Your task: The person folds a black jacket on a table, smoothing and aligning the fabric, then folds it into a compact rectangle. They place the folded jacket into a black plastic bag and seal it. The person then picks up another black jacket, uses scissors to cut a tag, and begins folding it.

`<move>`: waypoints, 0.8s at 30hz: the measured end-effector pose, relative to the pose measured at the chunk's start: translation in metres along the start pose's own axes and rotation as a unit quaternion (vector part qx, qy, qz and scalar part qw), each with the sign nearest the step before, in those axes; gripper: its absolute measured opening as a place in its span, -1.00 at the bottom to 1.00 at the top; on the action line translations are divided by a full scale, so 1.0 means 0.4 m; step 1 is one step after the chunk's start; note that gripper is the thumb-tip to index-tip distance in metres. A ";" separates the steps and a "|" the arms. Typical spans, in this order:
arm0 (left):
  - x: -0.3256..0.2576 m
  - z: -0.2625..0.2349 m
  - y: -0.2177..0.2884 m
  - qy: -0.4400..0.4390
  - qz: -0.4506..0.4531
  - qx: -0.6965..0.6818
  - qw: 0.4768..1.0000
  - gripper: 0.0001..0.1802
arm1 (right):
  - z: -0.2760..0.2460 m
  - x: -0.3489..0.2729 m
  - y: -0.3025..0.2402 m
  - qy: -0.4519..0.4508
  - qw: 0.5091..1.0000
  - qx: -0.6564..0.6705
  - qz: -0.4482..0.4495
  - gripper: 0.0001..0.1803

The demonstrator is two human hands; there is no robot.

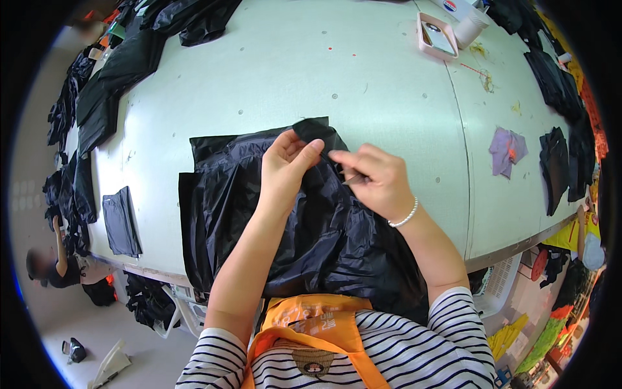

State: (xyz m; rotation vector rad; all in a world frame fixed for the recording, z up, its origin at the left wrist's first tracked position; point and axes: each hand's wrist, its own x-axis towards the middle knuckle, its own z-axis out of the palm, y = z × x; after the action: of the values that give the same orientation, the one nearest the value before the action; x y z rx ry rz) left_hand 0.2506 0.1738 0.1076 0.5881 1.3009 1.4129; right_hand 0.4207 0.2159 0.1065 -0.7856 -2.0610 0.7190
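A black, shiny garment (304, 220) lies crumpled across the near edge of the table and hangs over my lap. My left hand (289, 159) pinches a folded flap of it between thumb and fingers, lifting that part slightly. Close to the right of that flap, my right hand (376, 172) is closed, its index finger and thumb at the fabric's edge. A small pointed metal tool (348, 178) shows under its curled fingers, mostly hidden by them; its exact kind I cannot make out.
The pale green table (389, 84) carries a pink tray (435, 39) and white cup at the far right. A purple cloth (506, 152) lies to the right, a folded dark garment (121, 222) to the left. Black garment piles line both sides. Another person (61, 262) stands left.
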 end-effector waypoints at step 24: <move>-0.062 -0.022 0.018 0.065 0.026 -0.133 0.989 -0.88 | 0.041 0.120 0.067 0.140 0.882 0.315 0.323 -0.79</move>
State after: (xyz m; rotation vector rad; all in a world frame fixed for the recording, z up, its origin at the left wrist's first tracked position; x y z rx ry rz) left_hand 0.2474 0.1493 0.1190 0.3572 1.1782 1.6586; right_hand 0.3912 0.2649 0.1017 -1.1040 -1.1567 1.4499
